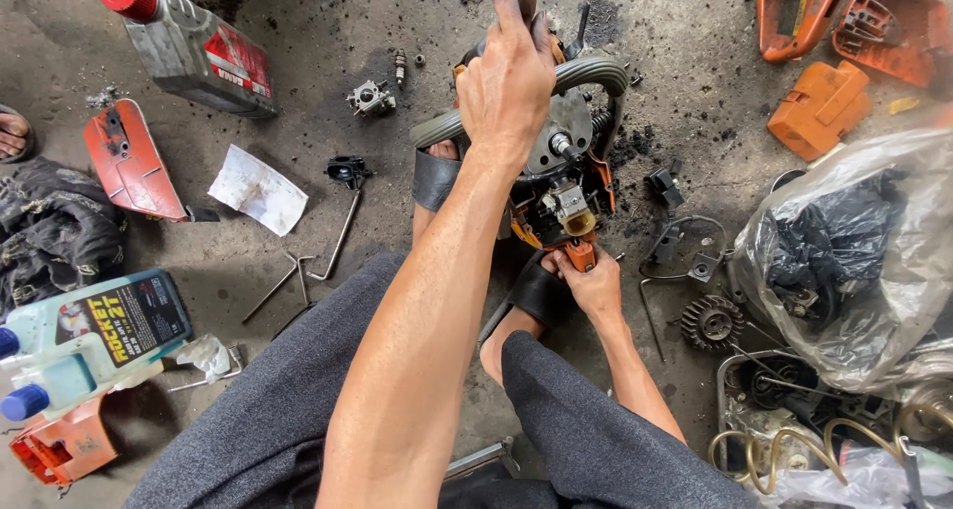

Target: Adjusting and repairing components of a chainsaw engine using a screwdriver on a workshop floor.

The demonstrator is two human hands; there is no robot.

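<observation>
Chainsaw body (561,187) gripped by left hand (508,82) fingers, right hand (593,283) below

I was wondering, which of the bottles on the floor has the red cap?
The grey can-like bottle lying at the top left, above the red cover. The translucent bottle at the left edge has blue caps instead.

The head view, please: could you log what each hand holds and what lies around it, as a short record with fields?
setting: grimy concrete floor
left hand: grips a handle atop the engine body
right hand: holds the engine's orange lower end
feet: sandalled, bracing the engine
left side: grey oil can, blue bottle
right side: plastic bag, gear
</observation>
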